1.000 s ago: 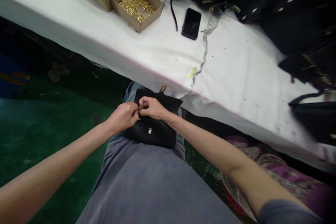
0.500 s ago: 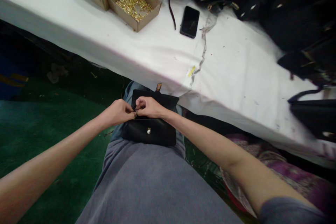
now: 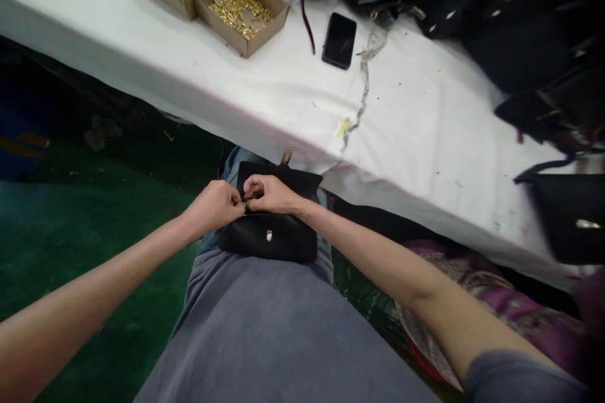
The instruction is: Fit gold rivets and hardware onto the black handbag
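A small black handbag [image 3: 290, 242] lies across my lap with its flap [image 3: 302, 177] folded back toward the table. On its front sits a small metal clasp [image 3: 269, 235], and a gold-coloured plate [image 3: 287, 156] is on the tab of the flap. My left hand [image 3: 218, 203] pinches at the left end of the bag's opening. Close against it, my right hand [image 3: 270, 194] is closed too, its fingertips meeting the left ones at the same corner. What lies between the fingertips is too small and covered to name.
Two cardboard boxes of small gold-coloured metal pieces, one [image 3: 265, 34] nearer me, stand on the white-covered table [image 3: 425, 113]. A black phone [image 3: 339, 41] lies to their right. Black bags [image 3: 510, 38] are piled at the far right; another bag [image 3: 567, 214] rests near the right edge.
Both hands stay at the bag's left corner, with the left hand's fingers curled slightly more. At the far right, the black bag near the table edge has shifted and shows more of its front.
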